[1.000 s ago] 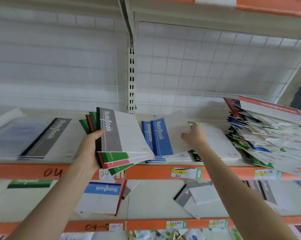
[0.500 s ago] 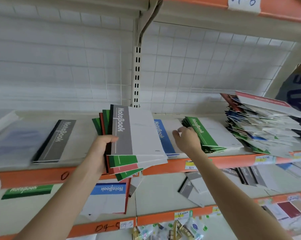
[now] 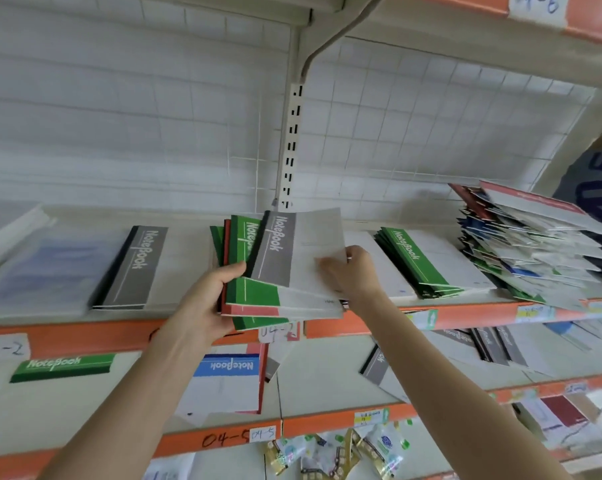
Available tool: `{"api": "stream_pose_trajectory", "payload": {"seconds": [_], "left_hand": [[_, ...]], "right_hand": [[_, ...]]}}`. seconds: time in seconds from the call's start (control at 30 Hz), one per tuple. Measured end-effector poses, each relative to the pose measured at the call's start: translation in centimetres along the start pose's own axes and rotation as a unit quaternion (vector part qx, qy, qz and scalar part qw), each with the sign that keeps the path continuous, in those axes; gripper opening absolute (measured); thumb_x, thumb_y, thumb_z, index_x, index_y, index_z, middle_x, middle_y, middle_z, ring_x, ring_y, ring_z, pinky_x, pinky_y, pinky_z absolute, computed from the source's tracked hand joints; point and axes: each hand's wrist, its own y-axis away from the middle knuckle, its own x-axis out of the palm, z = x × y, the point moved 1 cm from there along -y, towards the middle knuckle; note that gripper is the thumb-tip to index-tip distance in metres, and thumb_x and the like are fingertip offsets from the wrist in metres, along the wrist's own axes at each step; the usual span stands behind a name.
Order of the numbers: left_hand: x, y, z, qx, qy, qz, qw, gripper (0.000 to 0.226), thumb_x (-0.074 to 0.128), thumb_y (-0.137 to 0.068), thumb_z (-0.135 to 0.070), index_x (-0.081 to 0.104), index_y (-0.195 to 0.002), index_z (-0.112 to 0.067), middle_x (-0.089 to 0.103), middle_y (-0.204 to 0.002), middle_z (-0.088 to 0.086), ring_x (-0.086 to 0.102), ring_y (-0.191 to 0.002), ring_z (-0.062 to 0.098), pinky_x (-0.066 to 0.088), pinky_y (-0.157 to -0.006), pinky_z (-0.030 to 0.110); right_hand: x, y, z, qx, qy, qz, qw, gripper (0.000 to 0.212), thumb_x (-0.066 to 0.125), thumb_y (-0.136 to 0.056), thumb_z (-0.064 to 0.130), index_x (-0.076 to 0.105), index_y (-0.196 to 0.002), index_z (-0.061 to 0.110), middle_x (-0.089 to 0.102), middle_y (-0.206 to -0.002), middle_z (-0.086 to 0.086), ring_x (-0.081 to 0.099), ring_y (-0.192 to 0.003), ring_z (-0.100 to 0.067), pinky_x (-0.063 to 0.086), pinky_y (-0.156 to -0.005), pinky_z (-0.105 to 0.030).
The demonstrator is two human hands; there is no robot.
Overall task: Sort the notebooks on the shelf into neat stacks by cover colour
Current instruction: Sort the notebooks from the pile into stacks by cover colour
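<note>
Left hand (image 3: pixel 202 306) clasps fanned notebooks (image 3: pixel 258 294); right hand (image 3: pixel 356 273) pinches grey notebook (image 3: pixel 282 252) at its right edge.

Left hand (image 3: pixel 202 306): bare, seen from the back; the thumb and the knuckle ridge show, the edges softened by blur.
Left forearm (image 3: pixel 126 403): bare along all its visible length, slim at the wrist and broader toward the picture's lower edge.
Right hand (image 3: pixel 356 271): bare, seen from the back; rounded knuckles, fingertips smeared by blur.
Ring (image 3: pixel 349 258): a small pale, shiny spot on one finger, like a thin band; too small to tell its make.
Right forearm (image 3: pixel 465 393): bare along all its visible length, narrow at the wrist, widening toward the lower edge.
</note>
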Motion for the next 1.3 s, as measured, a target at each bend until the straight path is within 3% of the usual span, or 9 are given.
{"api": "stream_pose_trajectory", "payload": {"seconds": [0.2,0.37,0.53,0.73,0.83,1.0,1.1,1.2,1.3], "left_hand": [[-5.0,1.7,-1.0,0.058,-0.02,-0.079,0.995,0.025,0.048,-0.094,-0.009,0.052,-0.117,-0.019,0.065,-0.087,0.009,0.064,-0.072,0.023,0.054,-0.048,0.035],[-11.1,4.1,-2.3,0.123,0.031,-0.159,0.979,0.04,0.046,-0.094,-0.004,0.047,-0.133,-0.014,0.062,-0.111,0.012,0.062,-0.08,0.022,0.05,-0.058,0.038],[-16.0,7.1,-2.8,0.169,0.067,-0.237,0.954,0.043,0.047,-0.094,-0.002,0.046,-0.134,-0.017,0.06,-0.12,0.009,0.062,-0.089,0.025,0.047,-0.063,0.037],[-19.9,9.9,-2.9,0.185,0.11,-0.295,0.931,0.045,0.044,-0.095,-0.001,0.044,-0.136,-0.02,0.058,-0.12,0.009,0.058,-0.095,0.027,0.045,-0.073,0.04],[-20.9,10.7,-2.9,0.197,0.11,-0.297,0.928,0.048,0.041,-0.096,0.0,0.042,-0.138,-0.023,0.056,-0.118,0.008,0.054,-0.101,0.027,0.043,-0.081,0.044],[-21.2,10.8,-2.9,0.202,0.11,-0.289,0.929,0.044,0.042,-0.095,0.0,0.047,-0.133,-0.022,0.062,-0.107,0.005,0.06,-0.085,0.023,0.045,-0.076,0.042],[-21.1,10.2,-3.1,0.196,0.111,-0.282,0.933,0.044,0.045,-0.094,0.001,0.046,-0.134,-0.018,0.064,-0.105,0.006,0.061,-0.084,0.021,0.046,-0.067,0.039],[-20.7,9.2,-3.2,0.192,0.117,-0.263,0.938,0.047,0.046,-0.093,0.001,0.045,-0.136,-0.018,0.064,-0.106,0.008,0.062,-0.085,0.022,0.046,-0.064,0.039],[-19.4,8.1,-3.4,0.194,0.109,-0.231,0.947,0.049,0.047,-0.091,0.003,0.046,-0.135,-0.02,0.065,-0.102,0.005,0.063,-0.087,0.023,0.047,-0.065,0.039]], "right_hand": [[4.9,0.5,2.0,-0.043,-0.015,0.051,0.998,0.009,0.059,-0.079,0.017,0.056,-0.085,0.011,0.06,-0.078,-0.001,0.055,-0.069,-0.019,0.044,-0.057,-0.024],[8.6,0.2,3.7,-0.056,-0.012,0.111,0.992,0.014,0.057,-0.087,0.006,0.054,-0.101,0.007,0.058,-0.089,-0.005,0.056,-0.078,-0.022,0.045,-0.052,-0.023],[12.7,-0.9,4.2,-0.096,0.143,0.134,0.976,0.028,0.056,-0.086,0.006,0.062,-0.113,0.0,0.066,-0.105,-0.015,0.063,-0.094,-0.032,0.053,-0.076,-0.034],[16.0,-0.6,4.7,-0.13,0.295,0.13,0.938,0.011,0.05,-0.088,0.007,0.058,-0.089,0.001,0.06,-0.083,-0.01,0.062,-0.09,-0.031,0.046,-0.068,-0.029],[17.4,0.0,5.0,-0.137,0.35,0.127,0.918,0.019,0.048,-0.089,0.01,0.046,-0.07,0.008,0.053,-0.071,-0.004,0.06,-0.085,-0.029,0.044,-0.066,-0.03],[18.8,0.7,5.5,-0.123,0.441,0.132,0.879,0.023,0.044,-0.088,0.015,0.058,-0.104,0.008,0.06,-0.105,-0.012,0.055,-0.102,-0.031,0.043,-0.086,-0.037],[18.5,0.5,5.5,-0.139,0.482,0.135,0.854,0.027,0.041,-0.092,0.023,0.057,-0.109,0.009,0.058,-0.113,-0.012,0.052,-0.108,-0.031,0.04,-0.093,-0.041],[17.9,0.1,5.8,-0.214,0.403,0.139,0.879,0.03,0.04,-0.097,0.029,0.059,-0.096,0.005,0.062,-0.098,-0.011,0.057,-0.097,-0.03,0.045,-0.08,-0.033],[17.6,1.1,6.8,-0.172,0.212,0.215,0.938,0.038,0.041,-0.097,0.03,0.057,-0.075,0.004,0.053,-0.069,-0.004,0.052,-0.067,-0.021,0.037,-0.066,-0.026]]}}
